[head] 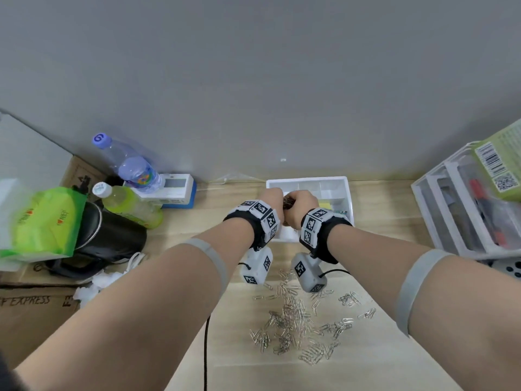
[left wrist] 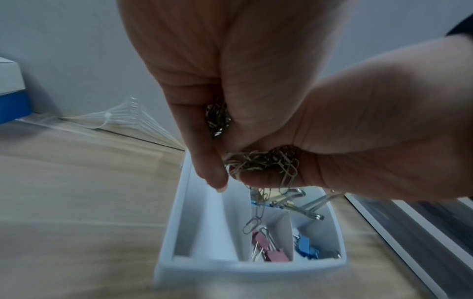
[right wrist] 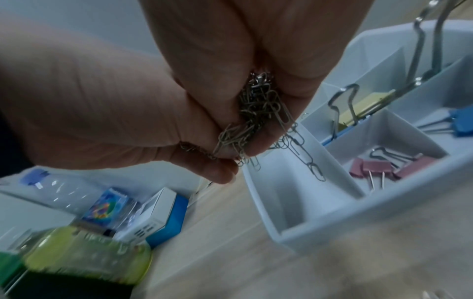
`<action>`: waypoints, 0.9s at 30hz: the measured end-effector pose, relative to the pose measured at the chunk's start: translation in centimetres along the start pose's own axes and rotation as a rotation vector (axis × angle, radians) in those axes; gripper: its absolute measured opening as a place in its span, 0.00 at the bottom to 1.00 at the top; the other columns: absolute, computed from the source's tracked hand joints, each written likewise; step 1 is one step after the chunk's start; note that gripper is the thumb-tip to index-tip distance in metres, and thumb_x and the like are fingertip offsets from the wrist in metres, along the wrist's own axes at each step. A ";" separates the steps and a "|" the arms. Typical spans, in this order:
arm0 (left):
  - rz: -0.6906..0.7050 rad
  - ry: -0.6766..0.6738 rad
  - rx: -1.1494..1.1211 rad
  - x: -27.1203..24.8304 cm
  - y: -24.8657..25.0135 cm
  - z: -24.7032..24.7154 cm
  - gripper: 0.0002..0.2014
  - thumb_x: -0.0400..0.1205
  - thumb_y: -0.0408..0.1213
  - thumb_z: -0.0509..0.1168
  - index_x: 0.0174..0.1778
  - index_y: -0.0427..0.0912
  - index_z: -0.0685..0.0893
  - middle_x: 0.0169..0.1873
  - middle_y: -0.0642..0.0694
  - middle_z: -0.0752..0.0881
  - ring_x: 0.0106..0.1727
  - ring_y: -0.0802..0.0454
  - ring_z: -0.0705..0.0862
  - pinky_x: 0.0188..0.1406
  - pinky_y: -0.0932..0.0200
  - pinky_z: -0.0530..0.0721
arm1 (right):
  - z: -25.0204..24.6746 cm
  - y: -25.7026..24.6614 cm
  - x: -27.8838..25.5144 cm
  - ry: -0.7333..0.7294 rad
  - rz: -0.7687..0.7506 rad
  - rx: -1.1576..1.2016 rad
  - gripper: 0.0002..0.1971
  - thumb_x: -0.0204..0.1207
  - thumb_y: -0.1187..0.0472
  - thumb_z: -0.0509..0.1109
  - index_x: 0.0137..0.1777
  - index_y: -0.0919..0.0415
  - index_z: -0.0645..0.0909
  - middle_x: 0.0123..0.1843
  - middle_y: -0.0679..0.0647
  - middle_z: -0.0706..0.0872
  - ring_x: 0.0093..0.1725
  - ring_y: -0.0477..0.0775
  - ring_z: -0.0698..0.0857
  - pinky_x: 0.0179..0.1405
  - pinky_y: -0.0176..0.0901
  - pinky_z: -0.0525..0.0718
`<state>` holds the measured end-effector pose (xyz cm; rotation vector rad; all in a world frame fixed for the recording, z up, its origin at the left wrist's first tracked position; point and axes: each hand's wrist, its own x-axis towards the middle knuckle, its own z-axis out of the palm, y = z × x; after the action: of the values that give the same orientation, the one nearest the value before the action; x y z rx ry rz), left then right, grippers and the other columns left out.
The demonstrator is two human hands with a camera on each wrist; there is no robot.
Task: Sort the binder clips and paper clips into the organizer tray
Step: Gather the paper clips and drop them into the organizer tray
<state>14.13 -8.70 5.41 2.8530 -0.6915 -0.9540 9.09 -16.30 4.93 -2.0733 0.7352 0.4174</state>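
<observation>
Both hands meet above the white organizer tray (head: 310,180) at the back of the table. My left hand (head: 270,197) and right hand (head: 300,204) together grip a bunch of silver paper clips (left wrist: 263,161), fingers curled round it. A short chain of clips (right wrist: 307,159) dangles from the bunch over the tray's long empty compartment (right wrist: 284,194). Pink binder clips (right wrist: 379,168), blue ones (right wrist: 460,121) and a yellow one (right wrist: 363,109) lie in separate small compartments. A loose pile of paper clips (head: 293,320) lies on the table below my wrists.
Left of the tray stand a blue-and-white box (head: 174,193), two bottles (head: 132,167), a black kettle (head: 107,238) and a green packet (head: 45,221). A clear drawer unit (head: 468,210) stands at the right. A grey wall rises right behind the tray.
</observation>
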 end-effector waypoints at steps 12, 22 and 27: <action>0.148 -0.074 0.150 5.0 0.0 -0.4 0.09 0.77 0.25 0.65 0.52 0.35 0.81 0.41 0.43 0.79 0.47 0.43 0.85 0.42 0.55 0.82 | 1.4 0.7 4.4 0.005 0.146 0.057 0.06 0.70 0.67 0.70 0.33 0.57 0.81 0.43 0.61 0.91 0.45 0.63 0.90 0.48 0.55 0.91; 0.280 -0.110 0.308 5.4 0.0 0.7 0.10 0.80 0.29 0.64 0.56 0.37 0.82 0.47 0.42 0.84 0.44 0.44 0.84 0.38 0.55 0.77 | 2.5 2.0 4.4 0.008 0.165 -0.109 0.16 0.81 0.68 0.62 0.30 0.59 0.71 0.40 0.56 0.80 0.40 0.57 0.79 0.40 0.45 0.77; 0.294 -0.101 0.341 5.0 0.0 1.3 0.09 0.78 0.29 0.66 0.54 0.38 0.83 0.48 0.41 0.86 0.40 0.44 0.82 0.35 0.55 0.77 | 2.7 2.5 4.0 -0.030 0.154 -0.123 0.17 0.81 0.67 0.63 0.30 0.57 0.68 0.33 0.53 0.76 0.33 0.53 0.76 0.40 0.44 0.75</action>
<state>16.94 -10.70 1.59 2.8662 -1.3597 -1.0214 10.52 -16.63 -0.33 -2.1271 0.8736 0.5913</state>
